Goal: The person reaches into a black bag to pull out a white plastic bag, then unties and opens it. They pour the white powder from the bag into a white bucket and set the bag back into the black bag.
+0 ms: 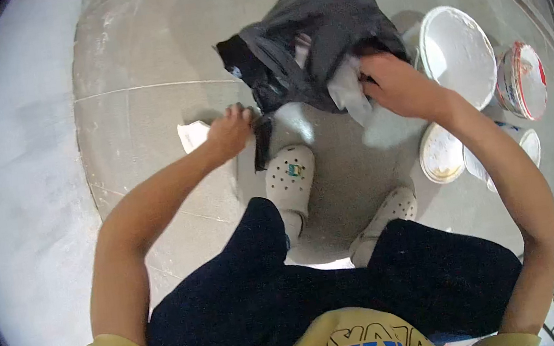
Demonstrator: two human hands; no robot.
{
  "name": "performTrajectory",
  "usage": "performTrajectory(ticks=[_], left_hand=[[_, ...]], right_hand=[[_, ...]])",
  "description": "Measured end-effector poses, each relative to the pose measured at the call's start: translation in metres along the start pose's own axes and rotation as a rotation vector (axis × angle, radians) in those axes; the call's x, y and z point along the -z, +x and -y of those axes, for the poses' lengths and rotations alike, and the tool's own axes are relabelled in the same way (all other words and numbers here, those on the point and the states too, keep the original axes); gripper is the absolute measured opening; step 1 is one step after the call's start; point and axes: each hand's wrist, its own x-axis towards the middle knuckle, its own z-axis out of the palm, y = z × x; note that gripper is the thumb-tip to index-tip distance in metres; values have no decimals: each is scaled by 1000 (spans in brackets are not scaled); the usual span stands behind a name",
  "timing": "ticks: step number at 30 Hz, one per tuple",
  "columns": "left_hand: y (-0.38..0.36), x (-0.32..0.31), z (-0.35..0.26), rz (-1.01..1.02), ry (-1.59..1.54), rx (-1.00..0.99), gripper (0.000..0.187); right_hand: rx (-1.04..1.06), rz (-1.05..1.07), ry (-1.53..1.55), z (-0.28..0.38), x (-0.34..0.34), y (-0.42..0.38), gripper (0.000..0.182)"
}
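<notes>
A black plastic bag [315,37], bulging and crumpled, sits on the floor ahead of my feet. My left hand [231,134] is closed at the bag's near left edge, where a torn black strip hangs down; its fingers seem to grip the plastic. Just left of that hand shows a white piece [193,135], partly covered by it. At the bag's opening on the right, my right hand [397,82] has its fingers curled round a crumpled white sheet [348,89]. Some of the fingertips are hidden by the bag and the sheet.
To the right stand a large white bucket [458,57], a red-and-white tub [527,80] and smaller white containers, one with a stained lid [442,153]. My feet in white clogs [290,182] are close to the bag. A pale wall [32,203] runs along the left.
</notes>
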Motion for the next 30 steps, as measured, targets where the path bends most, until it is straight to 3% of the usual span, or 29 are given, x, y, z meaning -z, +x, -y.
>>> performTrajectory(ticks=[1,2,5,7,8,9,11,13,15,16,17,18,21,22,25,26,28,29,30], left_hand=[[-1,25,-8,150,67,36,42],[3,26,-5,146,73,55,42],[14,40,17,-15,112,75,36],[19,98,59,-54,30,166,29],[22,102,96,-344,-162,122,24],[21,135,116,-301,-168,200,25],[-4,191,139,-457,-206,60,23],[-27,242,132,-544,-372,110,23],[-60,297,44,-751,-816,321,28],[-64,302,30,-756,-818,288,28],[-61,308,17,-937,-1027,94,21],[-57,315,1,-1104,-1243,-128,15],[-44,337,-55,-1212,-1396,-380,20],[-27,345,-11,-872,-1578,-620,29],[-5,357,-52,-802,-1480,-815,28],[3,358,-69,-778,-1546,-775,24],[19,355,-105,-714,-1564,-782,24],[28,354,-122,-664,-1588,-758,24],[34,350,-137,-666,-1568,-700,26]], right_hand=[[19,-9,-1,0,-2,0,15],[5,-33,14,-4,-5,-1,14],[28,-19,-10,-1,3,3,15],[-126,36,13,3,9,5,16],[-130,4,-1,4,10,4,17],[-125,2,2,1,8,6,17],[-130,6,27,-9,4,10,17],[-106,-42,-26,-23,-8,14,17],[-102,-107,-95,-26,-11,13,18],[-173,-26,-81,-17,-10,15,21],[-256,50,-69,-9,-9,15,25],[-256,2,-109,-4,-14,9,30],[-190,-249,27,-3,-40,-14,46],[-148,-253,-67,-3,-46,-24,48],[-101,-241,-273,7,-62,-50,52],[-126,-263,-284,12,-65,-60,52],[81,-334,-484,25,-75,-78,49],[56,-351,-487,28,-85,-85,49],[180,-296,-485,33,-96,-91,49]])
